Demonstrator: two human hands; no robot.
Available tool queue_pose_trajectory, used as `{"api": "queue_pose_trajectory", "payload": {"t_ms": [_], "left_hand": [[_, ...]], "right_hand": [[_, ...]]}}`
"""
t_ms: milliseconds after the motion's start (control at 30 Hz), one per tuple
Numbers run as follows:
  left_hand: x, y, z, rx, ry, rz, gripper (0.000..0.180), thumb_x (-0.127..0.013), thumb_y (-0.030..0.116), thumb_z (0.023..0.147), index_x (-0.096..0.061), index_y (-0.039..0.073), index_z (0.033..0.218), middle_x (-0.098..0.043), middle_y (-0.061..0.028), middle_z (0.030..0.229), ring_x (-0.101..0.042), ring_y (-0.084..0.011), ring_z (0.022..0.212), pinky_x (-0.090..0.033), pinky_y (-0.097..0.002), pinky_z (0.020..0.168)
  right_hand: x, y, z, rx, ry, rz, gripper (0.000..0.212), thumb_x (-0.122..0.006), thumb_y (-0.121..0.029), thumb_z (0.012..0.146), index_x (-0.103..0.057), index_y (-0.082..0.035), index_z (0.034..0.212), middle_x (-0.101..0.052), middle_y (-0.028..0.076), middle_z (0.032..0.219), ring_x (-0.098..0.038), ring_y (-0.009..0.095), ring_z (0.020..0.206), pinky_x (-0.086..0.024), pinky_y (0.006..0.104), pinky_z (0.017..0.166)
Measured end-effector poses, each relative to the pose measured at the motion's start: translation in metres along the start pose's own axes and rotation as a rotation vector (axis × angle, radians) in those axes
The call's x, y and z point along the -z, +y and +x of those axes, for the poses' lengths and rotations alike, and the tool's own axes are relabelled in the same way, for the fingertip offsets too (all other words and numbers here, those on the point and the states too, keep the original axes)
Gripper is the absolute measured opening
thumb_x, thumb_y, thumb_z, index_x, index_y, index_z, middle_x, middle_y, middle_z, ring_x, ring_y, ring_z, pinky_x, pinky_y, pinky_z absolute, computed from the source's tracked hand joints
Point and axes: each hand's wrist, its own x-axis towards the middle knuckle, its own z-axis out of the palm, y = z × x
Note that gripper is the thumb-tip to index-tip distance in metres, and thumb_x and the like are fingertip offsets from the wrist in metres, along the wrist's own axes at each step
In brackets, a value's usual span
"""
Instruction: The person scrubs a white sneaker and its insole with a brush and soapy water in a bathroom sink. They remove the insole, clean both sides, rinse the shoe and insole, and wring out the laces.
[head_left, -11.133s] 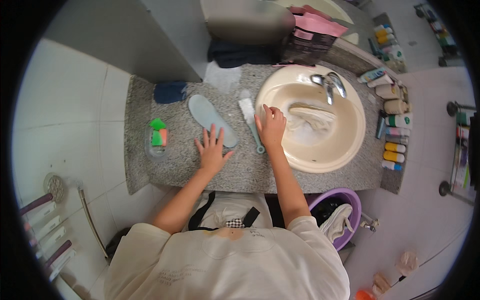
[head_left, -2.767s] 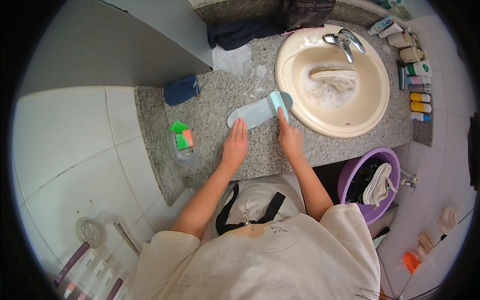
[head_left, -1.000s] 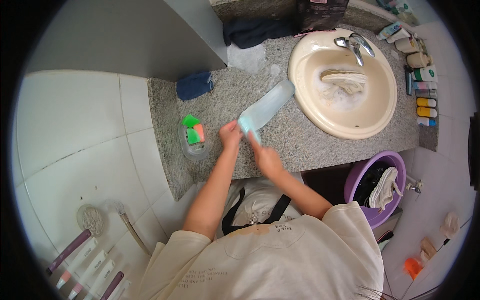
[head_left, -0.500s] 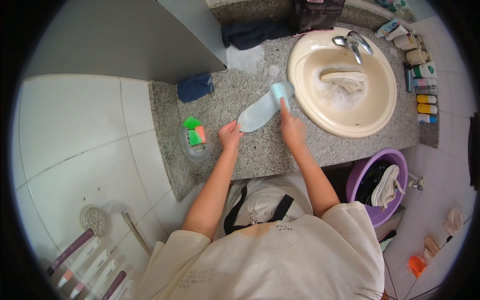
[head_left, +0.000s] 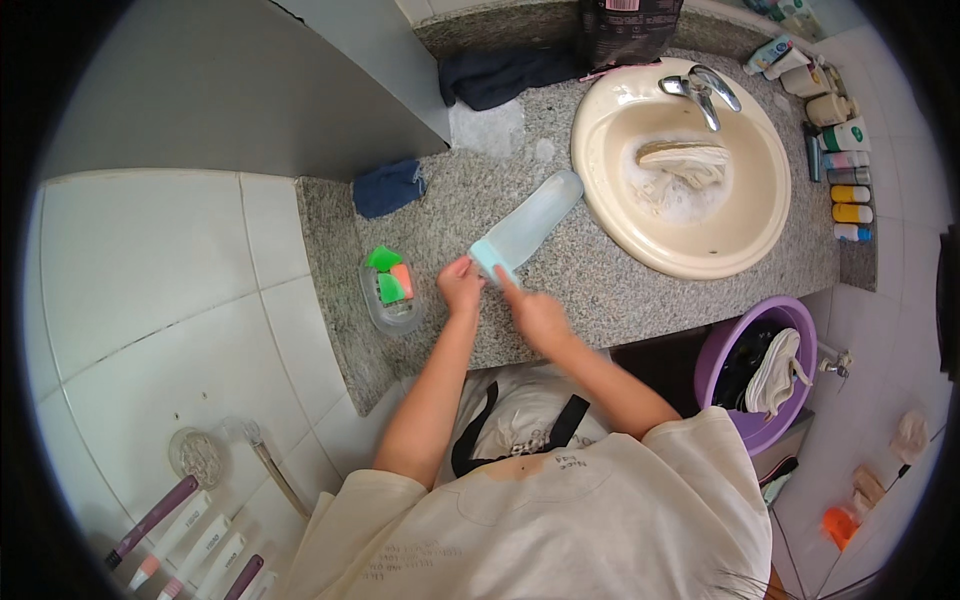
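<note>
the person stands at a grey speckled granite counter (head_left: 600, 290) with both hands at the near end of a pale blue shoe insole (head_left: 525, 228), which lies flat on the counter, angled from the hands up toward the sink. the left hand (head_left: 460, 285) pinches the insole's near end between its fingertips, and the right hand (head_left: 533, 315) presses an outstretched finger on that same end, the other fingers curled in loosely. just left of the left hand sits a clear soap dish (head_left: 390, 292) with green and orange soap pieces. the cream basin (head_left: 680, 165) to the right holds a light sneaker (head_left: 684, 160) in sudsy water under a chrome tap (head_left: 700, 90). a dark blue cloth (head_left: 388, 186) lies farther back on the counter, and a purple tub (head_left: 765, 370) with shoes in it sits below the counter on the right.
</note>
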Motion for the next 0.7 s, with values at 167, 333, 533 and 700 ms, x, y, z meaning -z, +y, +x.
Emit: {"api": "queue_pose_trajectory", "payload": {"t_ms": [167, 333, 533, 700], "left_hand": [[-0.004, 0.011, -0.005, 0.029, 0.046, -0.056, 0.03, -0.061, 0.004, 0.088, -0.057, -0.008, 0.116, -0.065, -0.0155, 0.107, -0.065, -0.0212, 0.09, -0.057, -0.0325, 0.073], [-0.007, 0.013, -0.01, 0.066, 0.051, -0.039, 0.03, -0.062, 0.005, 0.088, -0.058, -0.006, 0.116, -0.065, -0.0151, 0.107, -0.065, -0.0206, 0.092, -0.056, -0.0322, 0.073], [-0.012, 0.008, -0.003, 0.035, 0.073, -0.073, 0.029, -0.062, 0.005, 0.088, -0.059, -0.005, 0.115, -0.065, -0.013, 0.107, -0.065, -0.0199, 0.089, -0.056, -0.0314, 0.073], [-0.009, 0.007, -0.004, 0.04, 0.051, -0.081, 0.028, -0.061, 0.005, 0.089, -0.058, -0.005, 0.115, -0.065, -0.0127, 0.107, -0.065, -0.0196, 0.089, -0.055, -0.0314, 0.074]], "right_hand": [[0.004, 0.011, 0.002, -0.022, 0.071, -0.116, 0.06, -0.051, -0.012, 0.089, -0.031, -0.018, 0.145, -0.062, 0.019, 0.063, -0.063, 0.037, 0.056, -0.049, 0.0491, 0.052], [0.016, 0.032, -0.006, -0.034, 0.119, -0.235, 0.071, -0.051, -0.005, 0.082, -0.025, -0.017, 0.147, -0.061, 0.017, 0.061, -0.063, 0.033, 0.054, -0.049, 0.0467, 0.048], [-0.011, 0.015, -0.028, 0.009, 0.038, -0.197, 0.079, -0.051, -0.001, 0.078, -0.019, -0.018, 0.149, -0.06, 0.015, 0.06, -0.061, 0.03, 0.049, -0.048, 0.0445, 0.043], [0.007, 0.048, -0.024, -0.15, 0.198, -0.143, 0.076, -0.051, -0.003, 0.081, -0.021, -0.021, 0.149, -0.06, 0.017, 0.058, -0.062, 0.031, 0.05, -0.047, 0.046, 0.043]]}}
